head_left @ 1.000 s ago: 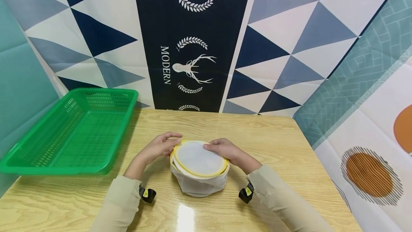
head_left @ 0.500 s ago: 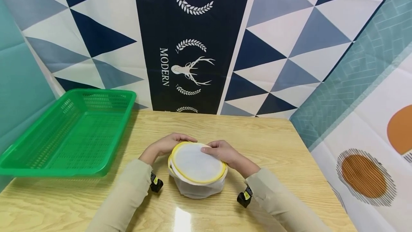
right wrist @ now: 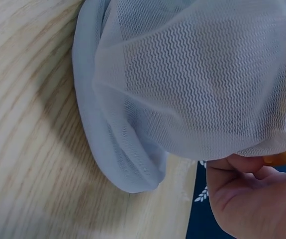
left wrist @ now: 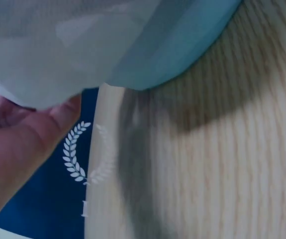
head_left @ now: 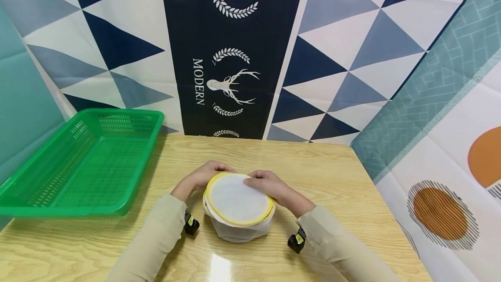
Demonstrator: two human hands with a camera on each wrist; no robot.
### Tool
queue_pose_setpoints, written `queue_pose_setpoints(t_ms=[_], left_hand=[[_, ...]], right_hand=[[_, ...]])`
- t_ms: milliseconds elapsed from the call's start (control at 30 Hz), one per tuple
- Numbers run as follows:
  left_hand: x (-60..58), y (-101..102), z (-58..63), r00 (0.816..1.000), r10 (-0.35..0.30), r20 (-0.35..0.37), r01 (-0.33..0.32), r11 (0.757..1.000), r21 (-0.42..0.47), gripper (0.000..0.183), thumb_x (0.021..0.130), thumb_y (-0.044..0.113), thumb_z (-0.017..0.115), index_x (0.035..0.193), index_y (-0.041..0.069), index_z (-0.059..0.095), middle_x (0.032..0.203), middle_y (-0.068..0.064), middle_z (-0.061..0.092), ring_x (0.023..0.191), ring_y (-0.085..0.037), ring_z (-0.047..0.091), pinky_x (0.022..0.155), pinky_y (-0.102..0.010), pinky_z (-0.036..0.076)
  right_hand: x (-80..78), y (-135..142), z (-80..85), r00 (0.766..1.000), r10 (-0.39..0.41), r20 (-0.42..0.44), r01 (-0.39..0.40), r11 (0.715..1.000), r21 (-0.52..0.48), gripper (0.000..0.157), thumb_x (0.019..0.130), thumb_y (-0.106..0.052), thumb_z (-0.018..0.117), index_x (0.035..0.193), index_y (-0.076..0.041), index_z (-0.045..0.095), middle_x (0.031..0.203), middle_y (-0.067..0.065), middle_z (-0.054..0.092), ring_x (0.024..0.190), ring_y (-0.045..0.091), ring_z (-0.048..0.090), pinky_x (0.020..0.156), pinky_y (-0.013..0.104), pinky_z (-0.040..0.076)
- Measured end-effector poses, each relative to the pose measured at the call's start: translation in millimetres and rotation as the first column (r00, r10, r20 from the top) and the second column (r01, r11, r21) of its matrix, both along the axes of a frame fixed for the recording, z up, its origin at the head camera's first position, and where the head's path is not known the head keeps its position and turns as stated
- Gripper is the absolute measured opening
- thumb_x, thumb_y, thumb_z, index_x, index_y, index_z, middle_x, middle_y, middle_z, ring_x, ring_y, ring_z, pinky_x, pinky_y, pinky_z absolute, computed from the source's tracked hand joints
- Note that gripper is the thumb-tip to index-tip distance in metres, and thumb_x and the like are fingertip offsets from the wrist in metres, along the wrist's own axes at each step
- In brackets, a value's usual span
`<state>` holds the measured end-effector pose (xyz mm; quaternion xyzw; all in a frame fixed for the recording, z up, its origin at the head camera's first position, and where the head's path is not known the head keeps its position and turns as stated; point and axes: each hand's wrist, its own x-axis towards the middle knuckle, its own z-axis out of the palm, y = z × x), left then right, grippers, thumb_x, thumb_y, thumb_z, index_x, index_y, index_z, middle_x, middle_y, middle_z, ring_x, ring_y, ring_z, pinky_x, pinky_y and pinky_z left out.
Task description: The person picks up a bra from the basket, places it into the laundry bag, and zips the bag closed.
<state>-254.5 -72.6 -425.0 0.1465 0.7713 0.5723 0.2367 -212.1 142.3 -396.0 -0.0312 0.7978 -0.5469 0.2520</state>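
A round white mesh laundry bag [head_left: 239,201] with yellow trim sits on the wooden table in the head view. Its top panel tilts toward the camera. My right hand [head_left: 271,185] pinches the far right rim, thumb on top of the panel. At the far left rim my left hand [head_left: 204,176] grips the edge, its fingertips partly hidden behind the bag. The left wrist view shows the pale fabric of the bag [left wrist: 83,55] over the left hand [left wrist: 23,134]. Wavy mesh of the bag [right wrist: 182,84] fills the right wrist view, above the right hand [right wrist: 257,199].
A green plastic basket [head_left: 158,142] stands to the left on the wooden table [head_left: 313,173]. Behind the table hangs a patterned cloth [head_left: 223,55] with triangles and a deer print. Another patterned cloth [head_left: 442,210] covers the right side.
My left hand has moved right and inward along the far rim, its stretched fingers now closing on the edge. The right hand keeps its pinch. The camera has shifted slightly.
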Motion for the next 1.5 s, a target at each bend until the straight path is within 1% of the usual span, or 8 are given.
queue_pose_setpoints(t_ms=[267, 467, 633, 833, 1067, 1200, 1333, 1500], left_hand=[[1.2, 3.2, 3.9, 0.997, 0.013, -0.076, -0.014, 1.0, -0.019, 0.025, 0.085, 0.024, 0.057, 0.104, 0.009, 0.063, 0.106, -0.007, 0.062, 0.096, -0.016, 0.057, 0.076, -0.027, 0.049], [4.5, 4.7, 9.9, 0.99, -0.005, -0.138, 0.003, 1.0, -0.014, 0.023, 0.086, 0.022, 0.055, 0.102, 0.008, 0.064, 0.102, -0.007, 0.063, 0.091, -0.014, 0.057, 0.074, -0.027, 0.049], [4.1, 5.8, 11.7, 0.983, -0.005, -0.182, 0.004, 1.0, -0.009, 0.023, 0.087, 0.022, 0.055, 0.101, 0.006, 0.064, 0.099, -0.009, 0.063, 0.085, -0.012, 0.058, 0.07, -0.025, 0.05], [3.3, 7.7, 10.5, 0.97, 0.034, -0.239, -0.033, 0.999, 0.009, 0.022, 0.087, 0.016, 0.054, 0.102, 0.002, 0.064, 0.1, -0.013, 0.063, 0.084, -0.012, 0.058, 0.07, -0.025, 0.05], [7.0, 7.7, 10.9, 0.965, 0.073, -0.253, -0.064, 0.997, 0.047, 0.025, 0.086, 0.02, 0.056, 0.103, 0.004, 0.064, 0.104, -0.013, 0.063, 0.086, -0.012, 0.06, 0.069, -0.024, 0.051], [7.5, 7.0, 11.9, 0.961, 0.08, -0.266, -0.067, 0.996, 0.059, 0.024, 0.085, 0.021, 0.057, 0.102, 0.005, 0.065, 0.102, -0.012, 0.064, 0.087, -0.013, 0.061, 0.069, -0.025, 0.051], [8.1, 6.1, 12.1, 0.955, 0.103, -0.278, -0.094, 0.994, 0.046, 0.021, 0.085, 0.021, 0.057, 0.099, 0.009, 0.067, 0.1, -0.008, 0.065, 0.083, -0.012, 0.061, 0.066, -0.025, 0.051], [9.5, 4.4, 11.9, 0.941, 0.137, -0.31, -0.139, 0.99, 0.016, 0.019, 0.085, 0.024, 0.057, 0.097, 0.013, 0.068, 0.098, -0.004, 0.066, 0.077, -0.013, 0.058, 0.064, -0.025, 0.049]], right_hand=[[-4.6, -7.2, 7.6, 0.995, 0.082, -0.056, -0.078, 0.994, 0.079, 0.05, 0.085, -0.05, 0.048, 0.115, -0.011, 0.057, 0.098, 0.007, 0.063, 0.065, 0.014, 0.063, 0.061, 0.03, 0.052], [-7.0, -9.9, 7.2, 0.99, 0.124, -0.068, -0.117, 0.989, 0.094, 0.042, 0.084, -0.045, 0.053, 0.111, -0.013, 0.061, 0.093, 0.006, 0.065, 0.064, 0.013, 0.064, 0.059, 0.031, 0.052], [-7.3, -11.6, 5.6, 0.985, 0.143, -0.1, -0.131, 0.984, 0.118, 0.042, 0.082, -0.041, 0.057, 0.113, -0.012, 0.06, 0.096, 0.006, 0.065, 0.065, 0.013, 0.063, 0.059, 0.03, 0.052], [-7.4, -11.6, 4.1, 0.984, 0.148, -0.102, -0.139, 0.986, 0.096, 0.042, 0.083, -0.04, 0.057, 0.113, -0.009, 0.058, 0.094, 0.008, 0.064, 0.066, 0.013, 0.064, 0.059, 0.03, 0.053], [-7.9, -10.7, 6.0, 0.985, 0.129, -0.11, -0.125, 0.991, 0.045, 0.047, 0.089, -0.045, 0.042, 0.115, -0.007, 0.056, 0.101, 0.011, 0.061, 0.067, 0.011, 0.061, 0.061, 0.029, 0.052], [-8.1, -10.6, 5.7, 0.985, 0.118, -0.126, -0.111, 0.992, 0.057, 0.04, 0.09, -0.038, 0.044, 0.111, -0.007, 0.058, 0.097, 0.011, 0.063, 0.063, 0.012, 0.061, 0.058, 0.03, 0.052], [-6.3, -12.3, 7.1, 0.983, 0.097, -0.153, -0.086, 0.993, 0.076, 0.038, 0.09, -0.035, 0.047, 0.112, -0.007, 0.059, 0.099, 0.01, 0.064, 0.067, 0.011, 0.062, 0.06, 0.029, 0.052], [2.2, -16.3, 21.2, 0.981, 0.067, -0.18, -0.05, 0.994, 0.099, 0.035, 0.091, -0.03, 0.048, 0.111, -0.005, 0.059, 0.096, 0.011, 0.065, 0.065, 0.011, 0.062, 0.059, 0.029, 0.052]])
